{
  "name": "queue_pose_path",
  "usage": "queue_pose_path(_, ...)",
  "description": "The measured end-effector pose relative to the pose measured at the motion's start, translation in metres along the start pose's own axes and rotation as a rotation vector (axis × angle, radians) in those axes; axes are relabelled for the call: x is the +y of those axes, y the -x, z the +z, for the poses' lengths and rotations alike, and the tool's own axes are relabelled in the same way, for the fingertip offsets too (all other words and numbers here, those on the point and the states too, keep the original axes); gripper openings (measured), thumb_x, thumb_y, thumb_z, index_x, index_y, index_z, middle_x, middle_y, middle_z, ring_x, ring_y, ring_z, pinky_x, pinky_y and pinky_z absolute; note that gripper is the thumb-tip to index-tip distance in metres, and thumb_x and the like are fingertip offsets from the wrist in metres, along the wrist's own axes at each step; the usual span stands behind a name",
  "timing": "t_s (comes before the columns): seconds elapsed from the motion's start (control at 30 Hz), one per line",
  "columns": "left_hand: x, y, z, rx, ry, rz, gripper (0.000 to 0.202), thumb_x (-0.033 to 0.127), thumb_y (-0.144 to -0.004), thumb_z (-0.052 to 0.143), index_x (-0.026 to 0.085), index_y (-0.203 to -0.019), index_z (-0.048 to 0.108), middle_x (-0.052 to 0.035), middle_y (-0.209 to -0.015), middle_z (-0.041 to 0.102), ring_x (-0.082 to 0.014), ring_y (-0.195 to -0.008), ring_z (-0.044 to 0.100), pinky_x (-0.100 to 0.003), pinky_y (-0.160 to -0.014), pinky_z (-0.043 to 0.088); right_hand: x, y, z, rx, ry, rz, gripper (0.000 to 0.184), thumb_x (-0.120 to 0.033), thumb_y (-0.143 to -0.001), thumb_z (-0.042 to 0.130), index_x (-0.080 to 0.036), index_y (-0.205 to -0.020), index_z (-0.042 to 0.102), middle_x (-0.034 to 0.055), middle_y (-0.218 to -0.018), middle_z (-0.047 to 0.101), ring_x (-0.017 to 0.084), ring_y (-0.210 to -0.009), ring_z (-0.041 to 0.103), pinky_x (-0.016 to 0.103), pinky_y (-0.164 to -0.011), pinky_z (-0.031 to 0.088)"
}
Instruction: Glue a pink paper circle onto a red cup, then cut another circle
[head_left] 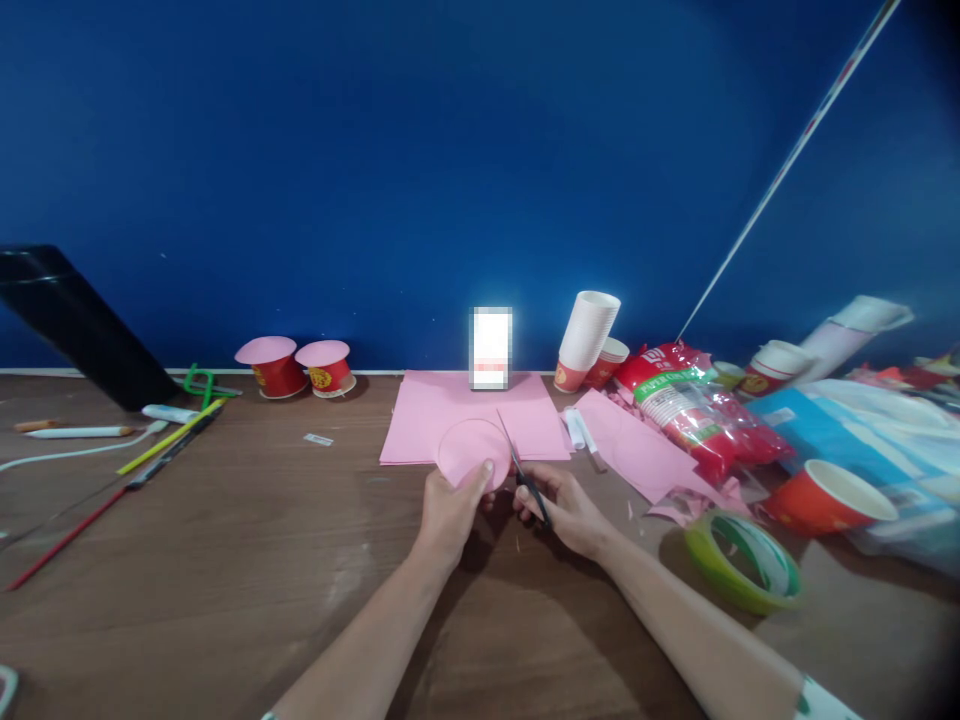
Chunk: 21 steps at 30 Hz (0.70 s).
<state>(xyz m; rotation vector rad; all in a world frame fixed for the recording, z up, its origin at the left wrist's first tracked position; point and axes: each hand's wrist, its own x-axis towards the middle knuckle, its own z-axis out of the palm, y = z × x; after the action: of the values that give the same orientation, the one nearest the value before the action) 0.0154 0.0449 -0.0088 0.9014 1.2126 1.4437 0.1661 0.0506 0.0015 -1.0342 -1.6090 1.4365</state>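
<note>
My left hand pinches a round pink paper disc, thumb on top and fingers underneath. A dark outline runs along the disc's edge. In my right hand is a pair of scissors with black handles. The blades point up and away, close to the disc's right edge; whether they touch it I cannot tell. Behind the disc lies a stack of pink paper against the wall.
On the left stand two red paper cups topped with pink discs, near a black bottle. Stacked white cups, a red paper-cup bag, pink scraps, an orange cup and a tape roll lie right.
</note>
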Motion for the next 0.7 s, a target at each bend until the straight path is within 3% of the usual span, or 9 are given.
queue_pose_path(0.7,-0.001,0.000,0.001,-0.024,0.005,-0.004,0.028,0.035,-0.063,0.064,0.007,-0.065,0.061,-0.0002,-0.045,0.054,-0.0094,-0.041,0.047,-0.021,-0.041,0.040,0.011,-0.002,-0.003,0.007,0.022,-0.024,0.033,-0.034,-0.074,0.057,-0.014,-0.100,0.055,-0.0027,-0.060,0.049,0.008,-0.050,0.045,0.020,-0.049,0.038)
